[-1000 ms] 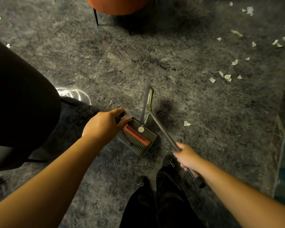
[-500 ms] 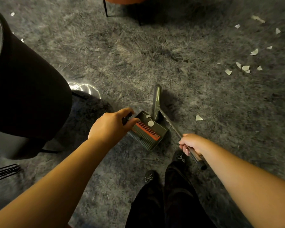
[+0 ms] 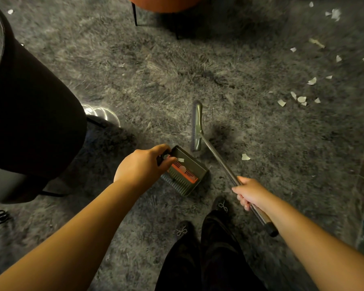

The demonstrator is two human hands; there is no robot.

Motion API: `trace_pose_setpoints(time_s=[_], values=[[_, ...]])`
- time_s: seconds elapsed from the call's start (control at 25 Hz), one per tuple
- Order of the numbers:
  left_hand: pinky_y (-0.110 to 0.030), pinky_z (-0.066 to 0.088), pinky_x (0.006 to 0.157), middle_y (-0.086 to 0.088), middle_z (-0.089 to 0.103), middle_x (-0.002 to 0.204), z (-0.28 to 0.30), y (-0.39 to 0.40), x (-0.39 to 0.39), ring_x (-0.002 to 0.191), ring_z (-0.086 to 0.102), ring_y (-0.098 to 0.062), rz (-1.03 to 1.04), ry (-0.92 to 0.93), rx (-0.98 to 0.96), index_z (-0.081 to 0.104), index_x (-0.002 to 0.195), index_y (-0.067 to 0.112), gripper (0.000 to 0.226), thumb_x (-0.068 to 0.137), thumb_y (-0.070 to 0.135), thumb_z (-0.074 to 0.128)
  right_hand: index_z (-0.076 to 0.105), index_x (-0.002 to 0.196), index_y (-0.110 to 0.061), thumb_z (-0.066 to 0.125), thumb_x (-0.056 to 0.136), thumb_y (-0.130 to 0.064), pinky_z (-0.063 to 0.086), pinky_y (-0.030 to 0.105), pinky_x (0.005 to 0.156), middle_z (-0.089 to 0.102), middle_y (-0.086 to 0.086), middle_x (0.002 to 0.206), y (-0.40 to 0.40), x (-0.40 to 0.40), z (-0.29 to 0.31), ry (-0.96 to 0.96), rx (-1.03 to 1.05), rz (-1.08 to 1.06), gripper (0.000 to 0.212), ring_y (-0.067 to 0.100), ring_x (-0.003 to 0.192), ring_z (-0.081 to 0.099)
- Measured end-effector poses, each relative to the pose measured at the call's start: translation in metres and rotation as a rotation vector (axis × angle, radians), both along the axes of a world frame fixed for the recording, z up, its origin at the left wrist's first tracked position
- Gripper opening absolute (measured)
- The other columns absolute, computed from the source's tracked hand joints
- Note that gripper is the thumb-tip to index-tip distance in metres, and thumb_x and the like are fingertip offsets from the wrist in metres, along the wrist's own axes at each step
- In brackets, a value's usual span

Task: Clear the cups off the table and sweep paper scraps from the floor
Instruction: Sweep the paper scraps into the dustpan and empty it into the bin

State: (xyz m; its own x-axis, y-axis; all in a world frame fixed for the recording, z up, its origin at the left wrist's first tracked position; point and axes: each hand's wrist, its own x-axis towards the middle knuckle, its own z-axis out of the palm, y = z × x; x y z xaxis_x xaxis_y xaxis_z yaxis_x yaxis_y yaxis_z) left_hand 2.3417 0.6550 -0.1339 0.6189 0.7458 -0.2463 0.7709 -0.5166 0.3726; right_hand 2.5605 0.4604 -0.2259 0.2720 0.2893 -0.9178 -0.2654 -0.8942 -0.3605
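Left hand (image 3: 140, 164) fingers curl round the handle of the dustpan (image 3: 185, 175) at centre frame, a scrap inside it. Right hand (image 3: 250, 195) grips the broom (image 3: 198, 126) shaft; paper scraps (image 3: 301, 99) lie scattered upper right on the grey rug (image 3: 156, 80)

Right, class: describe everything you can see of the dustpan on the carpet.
The olive-green plastic dustpan is a shallow rectangular tray with raised walls. An orange comb strip crosses it, and a row of grey teeth lines its near-left edge. It sits on the grey shaggy carpet. The left hand grips its dark handle. A white paper scrap lies inside. The grey-green broom head stands just beyond it; whether they touch is unclear.
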Motion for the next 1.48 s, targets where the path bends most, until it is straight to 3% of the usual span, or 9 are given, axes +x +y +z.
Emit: trace_pose_setpoints(time_s=[0.28, 0.48, 0.72, 0.92, 1.04, 1.28, 1.48], values=[[-0.026, 0.048, 0.056, 0.002, 0.073, 0.09, 0.004, -0.008, 0.007, 0.078, 0.068, -0.022, -0.149, -0.004, 0.016, 0.055, 0.128, 0.042, 0.045, 0.087, 0.061, 0.054, 0.053, 0.124, -0.004, 0.048, 0.096, -0.002, 0.032, 0.018, 0.03, 0.041, 0.008, 0.058, -0.012, 0.012, 0.024, -0.093, 0.041, -0.092, 0.028, 0.013, 0.038, 0.035], [-0.029, 0.051, 0.061, 0.004, 0.073, 0.097, 0.005, -0.012, 0.074, 0.086, 0.068, -0.023, -0.249, -0.015, -0.025, 0.054, 0.128, 0.042, 0.045, 0.087, 0.061, 0.053, 0.048, 0.136, -0.015, 0.043, 0.099, -0.008, 0.029, 0.018, 0.032, 0.038, 0.008, 0.056, -0.065, 0.039, 0.033, -0.157, 0.032, -0.291, 0.039, 0.014, 0.043, 0.034], [-0.026, 0.041, 0.061, 0.006, 0.072, 0.1, 0.0, -0.03, 0.16, 0.09, 0.067, -0.023, -0.348, 0.044, -0.05, 0.053, 0.127, 0.045, 0.046, 0.086, 0.065, 0.052, 0.044, 0.141, -0.021, 0.044, 0.099, -0.006, 0.032, 0.022, 0.037, 0.04, 0.007, 0.058, -0.121, 0.103, 0.028, -0.205, 0.01, -0.381, 0.045, 0.016, 0.046, 0.036], [-0.027, 0.043, 0.062, 0.006, 0.071, 0.102, 0.0, -0.028, 0.219, 0.09, 0.066, -0.022, -0.362, 0.064, -0.066, 0.053, 0.125, 0.047, 0.046, 0.084, 0.068, 0.05, 0.054, 0.13, -0.013, 0.044, 0.098, -0.007, 0.038, 0.025, 0.039, 0.045, 0.007, 0.056, -0.139, 0.155, 0.004, -0.269, -0.075, -0.33, 0.034, 0.017, 0.044, 0.043], [-0.024, 0.038, 0.054, 0.007, 0.071, 0.094, 0.004, -0.027, 0.251, 0.083, 0.066, -0.019, -0.404, 0.038, -0.028, 0.054, 0.122, 0.047, 0.053, 0.078, 0.075, 0.044, 0.057, 0.124, -0.007, 0.043, 0.098, -0.009, 0.041, 0.028, 0.041, 0.051, 0.009, 0.059, -0.136, 0.18, -0.017, -0.24, -0.12, -0.255, 0.03, 0.02, 0.047, 0.049], [-0.024, 0.039, 0.052, 0.007, 0.071, 0.088, 0.005, -0.031, 0.271, 0.075, 0.066, -0.02, -0.457, 0.04, 0.033, 0.052, 0.121, 0.047, 0.068, 0.069, 0.085, 0.029, 0.048, 0.135, -0.011, 0.039, 0.099, -0.01, 0.041, 0.024, 0.036, 0.052, 0.01, 0.064, -0.114, 0.169, -0.039, -0.096, -0.103, -0.118, 0.037, 0.017, 0.041, 0.047], [-0.025, 0.043, 0.055, 0.007, 0.072, 0.091, 0.005, -0.025, 0.273, 0.077, 0.066, -0.019, -0.472, 0.054, 0.018, 0.055, 0.12, 0.045, 0.051, 0.081, 0.075, 0.043, 0.03, 0.148, -0.015, 0.042, 0.098, -0.007, 0.038, 0.02, 0.032, 0.049, 0.009, 0.062, -0.112, 0.134, -0.023, -0.026, -0.069, -0.095, 0.052, 0.012, 0.035, 0.043]])
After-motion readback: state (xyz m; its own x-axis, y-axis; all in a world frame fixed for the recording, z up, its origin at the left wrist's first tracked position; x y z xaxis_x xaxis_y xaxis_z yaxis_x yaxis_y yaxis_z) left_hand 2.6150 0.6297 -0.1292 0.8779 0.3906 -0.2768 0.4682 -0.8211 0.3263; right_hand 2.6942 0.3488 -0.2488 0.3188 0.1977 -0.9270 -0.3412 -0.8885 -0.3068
